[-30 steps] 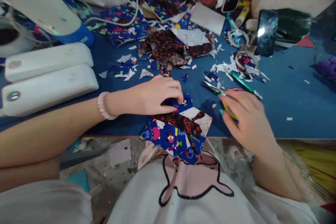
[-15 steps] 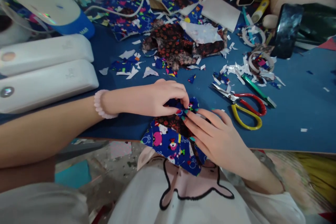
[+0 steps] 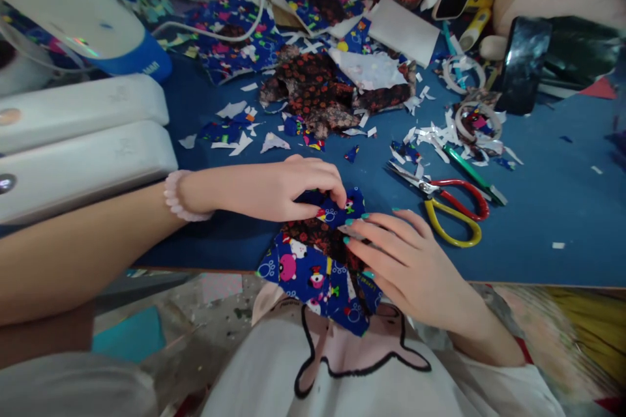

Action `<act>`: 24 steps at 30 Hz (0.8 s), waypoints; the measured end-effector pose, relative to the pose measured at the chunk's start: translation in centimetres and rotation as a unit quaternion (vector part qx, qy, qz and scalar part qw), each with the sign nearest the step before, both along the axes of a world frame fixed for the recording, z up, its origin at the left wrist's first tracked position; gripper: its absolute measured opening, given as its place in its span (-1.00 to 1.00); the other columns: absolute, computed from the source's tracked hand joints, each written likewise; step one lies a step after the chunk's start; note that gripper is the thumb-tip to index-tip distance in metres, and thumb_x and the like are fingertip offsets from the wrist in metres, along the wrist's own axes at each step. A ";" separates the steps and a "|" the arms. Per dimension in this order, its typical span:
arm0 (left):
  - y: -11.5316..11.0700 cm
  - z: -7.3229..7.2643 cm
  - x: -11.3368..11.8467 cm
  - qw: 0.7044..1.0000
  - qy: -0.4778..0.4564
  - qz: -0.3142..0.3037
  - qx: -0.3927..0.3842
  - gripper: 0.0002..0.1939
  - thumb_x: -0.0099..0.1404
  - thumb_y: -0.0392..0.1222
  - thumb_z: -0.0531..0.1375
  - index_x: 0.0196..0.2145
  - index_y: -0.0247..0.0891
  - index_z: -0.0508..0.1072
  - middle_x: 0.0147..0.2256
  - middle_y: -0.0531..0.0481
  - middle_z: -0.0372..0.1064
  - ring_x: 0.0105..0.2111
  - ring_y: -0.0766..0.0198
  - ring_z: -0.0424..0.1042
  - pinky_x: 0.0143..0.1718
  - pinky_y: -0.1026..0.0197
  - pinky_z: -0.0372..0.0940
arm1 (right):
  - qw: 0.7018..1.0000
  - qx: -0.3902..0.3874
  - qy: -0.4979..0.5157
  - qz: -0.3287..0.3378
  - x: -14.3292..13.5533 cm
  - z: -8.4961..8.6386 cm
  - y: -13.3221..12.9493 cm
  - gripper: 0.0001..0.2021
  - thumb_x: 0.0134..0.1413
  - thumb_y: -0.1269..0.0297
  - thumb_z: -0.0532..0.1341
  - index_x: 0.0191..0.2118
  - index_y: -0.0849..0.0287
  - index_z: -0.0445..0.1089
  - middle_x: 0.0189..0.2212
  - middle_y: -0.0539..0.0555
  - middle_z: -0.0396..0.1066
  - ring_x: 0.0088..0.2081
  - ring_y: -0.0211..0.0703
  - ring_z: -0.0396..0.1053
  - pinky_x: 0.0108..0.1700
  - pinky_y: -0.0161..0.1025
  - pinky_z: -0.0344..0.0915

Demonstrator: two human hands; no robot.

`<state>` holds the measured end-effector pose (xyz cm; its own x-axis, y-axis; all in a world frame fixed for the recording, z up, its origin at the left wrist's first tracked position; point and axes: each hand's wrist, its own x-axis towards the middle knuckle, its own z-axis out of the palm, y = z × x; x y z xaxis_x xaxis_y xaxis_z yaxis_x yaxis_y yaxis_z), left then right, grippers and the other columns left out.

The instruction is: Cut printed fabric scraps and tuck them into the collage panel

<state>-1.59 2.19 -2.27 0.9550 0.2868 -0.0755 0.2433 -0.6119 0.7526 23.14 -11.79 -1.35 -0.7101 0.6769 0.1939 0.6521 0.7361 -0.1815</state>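
Note:
A blue cartoon-print fabric piece (image 3: 300, 267) with a dark floral patch (image 3: 313, 234) lies over the table's front edge, its lower corner hanging down. My left hand (image 3: 278, 189) pinches its upper part between thumb and curled forefinger. A pink beaded bracelet (image 3: 176, 197) circles the left wrist. My right hand (image 3: 405, 264) rests on the fabric's right side, its green-nailed fingers outstretched and slightly apart. A thin greyish sliver shows by its fingertips; I cannot make out what it is. Scissors (image 3: 425, 187) with one red and one yellow handle lie partly open beyond the right hand.
A dark floral cloth heap (image 3: 313, 88) and paper scraps cover the table's middle. A green pen-like tool (image 3: 472, 172), tape rings (image 3: 476, 122) and a black phone (image 3: 525, 65) lie to the right. Two white cases (image 3: 88, 169) and a blue-based device (image 3: 132, 58) stand at left.
My right fingers have drawn back slightly from the left hand's fingertips, uncovering more blue print between them. The left hand keeps its pinch. The whole view has shifted a little.

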 end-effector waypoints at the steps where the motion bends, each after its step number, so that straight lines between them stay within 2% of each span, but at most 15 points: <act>1: 0.1 -0.1 0.0 1.000 -0.007 -0.006 0.006 -0.78 0.43 -0.25 0.13 0.00 -0.13 0.44 0.04 -0.03 0.42 0.09 0.20 0.34 0.18 0.21 0.05 | 1.000 0.006 0.009 -0.013 0.5 0.1 0.0 -0.68 0.35 0.40 0.02 0.05 0.17 0.47 0.09 0.14 0.50 0.14 -0.02 0.34 0.15 -0.01 0.19; 5: 0.2 -0.5 0.0 0.998 -0.036 -0.024 0.035 -0.74 0.48 -0.23 0.09 0.06 -0.11 0.42 0.06 -0.07 0.40 0.10 0.20 0.33 0.20 0.19 0.07 | 0.989 0.042 -0.004 -0.139 4.2 0.5 1.2 -0.70 0.31 0.44 0.08 0.06 0.13 0.44 0.03 0.18 0.52 0.04 0.02 0.44 0.05 -0.01 0.31; 8: 0.2 -0.6 0.3 0.997 -0.048 0.002 0.060 -0.75 0.47 -0.24 0.08 0.02 -0.11 0.45 0.06 -0.07 0.40 0.07 0.17 0.35 0.22 0.12 0.08 | 0.961 0.084 -0.055 -0.259 7.8 0.8 3.1 -0.76 0.30 0.43 0.10 -0.03 0.20 0.46 -0.11 0.24 0.55 -0.09 0.10 0.48 -0.06 0.00 0.34; 12: 0.2 -0.8 0.8 0.996 -0.061 0.026 0.067 -0.74 0.51 -0.25 -0.01 -0.09 -0.20 0.48 -0.01 -0.09 0.42 0.02 0.22 0.38 0.17 0.18 0.15 | 0.934 0.098 -0.142 -0.311 11.2 1.0 5.1 -0.84 0.27 0.35 0.19 -0.10 0.24 0.47 -0.21 0.27 0.54 -0.21 0.07 0.47 -0.24 -0.13 0.31; 17: 0.5 -0.8 0.6 0.997 -0.065 0.015 0.041 -0.72 0.52 -0.27 -0.02 -0.01 -0.19 0.47 0.07 -0.11 0.43 0.10 0.24 0.37 0.21 0.21 0.17 | 0.931 0.061 -0.168 -0.318 12.5 0.5 6.6 -0.88 0.26 0.27 0.22 -0.25 0.22 0.42 -0.32 0.23 0.50 -0.30 -0.04 0.42 -0.33 -0.19 0.24; 20: 0.8 -0.6 0.3 0.998 -0.063 -0.015 0.018 -0.72 0.49 -0.27 0.03 0.05 -0.15 0.46 0.15 -0.13 0.40 0.14 0.22 0.37 0.21 0.18 0.20 | 0.929 0.033 -0.167 -0.328 12.8 0.3 7.2 -0.89 0.24 0.31 0.23 -0.31 0.21 0.38 -0.32 0.24 0.48 -0.31 -0.06 0.40 -0.32 -0.18 0.25; 22: 1.0 -0.5 0.0 0.998 -0.061 -0.027 0.009 -0.69 0.45 -0.22 0.12 0.12 -0.13 0.42 0.20 -0.14 0.36 0.18 0.18 0.34 0.24 0.15 0.18 | 0.925 0.012 -0.151 -0.349 12.8 0.6 7.3 -0.93 0.23 0.33 0.22 -0.27 0.20 0.37 -0.34 0.24 0.49 -0.35 -0.07 0.40 -0.35 -0.18 0.24; 24: 1.2 -0.5 -0.1 0.997 -0.067 -0.025 0.014 -0.55 0.37 -0.12 0.25 0.19 -0.13 0.36 0.22 -0.17 0.33 0.24 0.11 0.28 0.30 0.09 0.11 | 0.924 0.007 -0.119 -0.363 12.6 1.1 7.2 -0.93 0.25 0.34 0.20 -0.18 0.21 0.38 -0.32 0.25 0.52 -0.36 -0.06 0.43 -0.36 -0.18 0.25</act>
<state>-1.73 3.42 -2.82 0.9691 0.2388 0.0616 0.1098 -0.6414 0.7594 35.76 -4.61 -0.28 -0.0939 0.9902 0.1035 0.9952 0.0905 0.0371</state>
